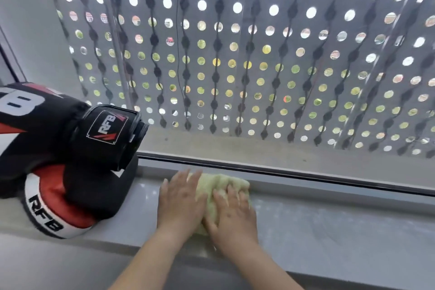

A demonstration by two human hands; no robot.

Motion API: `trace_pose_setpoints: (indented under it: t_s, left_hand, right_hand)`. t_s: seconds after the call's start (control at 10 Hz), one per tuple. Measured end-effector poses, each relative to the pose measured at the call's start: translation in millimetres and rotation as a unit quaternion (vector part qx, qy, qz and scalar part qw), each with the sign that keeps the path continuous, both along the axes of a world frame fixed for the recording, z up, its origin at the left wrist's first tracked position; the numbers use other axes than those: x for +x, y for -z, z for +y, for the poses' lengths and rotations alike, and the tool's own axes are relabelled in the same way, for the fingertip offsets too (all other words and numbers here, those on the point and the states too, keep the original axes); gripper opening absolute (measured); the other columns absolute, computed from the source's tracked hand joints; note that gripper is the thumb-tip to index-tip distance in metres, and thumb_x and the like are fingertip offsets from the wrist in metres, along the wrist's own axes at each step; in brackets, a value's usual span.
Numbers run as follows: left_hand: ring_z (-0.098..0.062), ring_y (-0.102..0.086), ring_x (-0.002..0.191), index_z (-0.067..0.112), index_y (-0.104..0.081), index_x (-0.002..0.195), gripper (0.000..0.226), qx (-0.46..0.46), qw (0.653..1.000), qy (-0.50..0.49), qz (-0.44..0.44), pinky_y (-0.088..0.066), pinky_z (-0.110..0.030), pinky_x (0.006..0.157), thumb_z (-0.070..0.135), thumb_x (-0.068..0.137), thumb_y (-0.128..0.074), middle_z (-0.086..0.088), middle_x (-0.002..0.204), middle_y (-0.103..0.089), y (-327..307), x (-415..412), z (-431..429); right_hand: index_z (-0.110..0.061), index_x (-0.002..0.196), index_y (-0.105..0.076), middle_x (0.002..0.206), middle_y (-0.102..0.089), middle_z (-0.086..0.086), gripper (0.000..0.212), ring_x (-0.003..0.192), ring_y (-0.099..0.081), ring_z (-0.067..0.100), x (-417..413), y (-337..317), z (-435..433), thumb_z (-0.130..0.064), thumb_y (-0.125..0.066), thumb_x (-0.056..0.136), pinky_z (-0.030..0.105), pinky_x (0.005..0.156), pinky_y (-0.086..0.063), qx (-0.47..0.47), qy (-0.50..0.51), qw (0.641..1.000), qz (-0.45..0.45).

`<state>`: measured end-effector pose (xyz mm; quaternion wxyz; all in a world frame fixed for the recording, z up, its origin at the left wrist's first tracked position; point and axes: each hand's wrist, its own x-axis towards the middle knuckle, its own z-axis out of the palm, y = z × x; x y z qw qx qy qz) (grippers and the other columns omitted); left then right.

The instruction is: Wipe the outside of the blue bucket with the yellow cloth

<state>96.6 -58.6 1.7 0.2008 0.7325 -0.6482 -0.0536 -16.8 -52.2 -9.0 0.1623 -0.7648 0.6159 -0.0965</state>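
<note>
Yellow cloth point(221, 186) lies bunched on the grey windowsill point(329, 226), at about 6 o'clock in the view, its far edge close to the dark window rail point(306, 173). At 9 o'clock a black, red and white boxing glove point(70, 129) marked RFB lies on top of a second boxing glove point(70, 205), whose red and white cuff points toward 7 o'clock. Both sit on the sill, just beside the hands. The left hand point(180, 202) lies flat at the cloth's 9 o'clock side, fingers straight and close together, the fingertips reaching toward 12 o'clock; part of the palm rests on the sill and part on the cloth's edge. The right hand point(235, 216) presses down on the cloth's 4 o'clock part, fingers straight and a little spread, sunk into the soft pile. The two hands lie side by side, nearly touching. From 10 to 3 o'clock, behind the glass, stands a grey perforated screen point(259, 54) with round holes.
</note>
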Motion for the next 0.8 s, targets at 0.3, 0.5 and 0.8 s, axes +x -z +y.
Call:
trace_pose_setpoints:
  t_s: [0.3,0.5,0.8]
  left_hand:
    - [-0.006,-0.004,0.14,0.035,-0.019,0.137,0.044,0.001,0.997,0.067,-0.023,0.003,-0.031,0.112,0.038,0.093,-0.022,0.011,0.153,-0.015,22.9,24.5,-8.5]
    - [-0.004,-0.007,0.139,0.037,-0.023,0.135,0.053,-0.041,0.998,0.053,-0.014,0.003,-0.029,0.111,0.048,0.084,-0.013,0.014,0.151,-0.021,29.4,25.5,-7.4]
    - [-0.02,-0.029,0.135,0.018,-0.045,0.127,0.041,-0.084,0.991,0.012,0.105,-0.008,-0.034,0.112,0.031,0.088,-0.047,-0.005,0.143,-0.04,23.4,29.3,34.4]
  right_hand:
    - [-0.024,0.13,-0.033,0.146,-0.029,0.003,0.047,0.13,-0.025,0.02,-0.3,-12.0,-21.7,-0.044,-0.033,0.087,0.034,0.104,-0.017,-0.098,-0.038,0.994,0.022]
    - [-0.029,0.14,-0.009,0.153,0.008,-0.002,0.055,0.138,0.013,0.017,-2.0,14.3,-20.6,-0.047,-0.025,0.09,0.034,0.113,0.002,-0.037,-0.018,0.999,0.008]
    - [-0.024,0.134,-0.026,0.15,-0.015,-0.002,0.048,0.137,-0.006,0.01,-20.9,13.3,16.8,-0.037,-0.039,0.09,0.02,0.108,0.004,-0.092,0.024,0.988,-0.119]
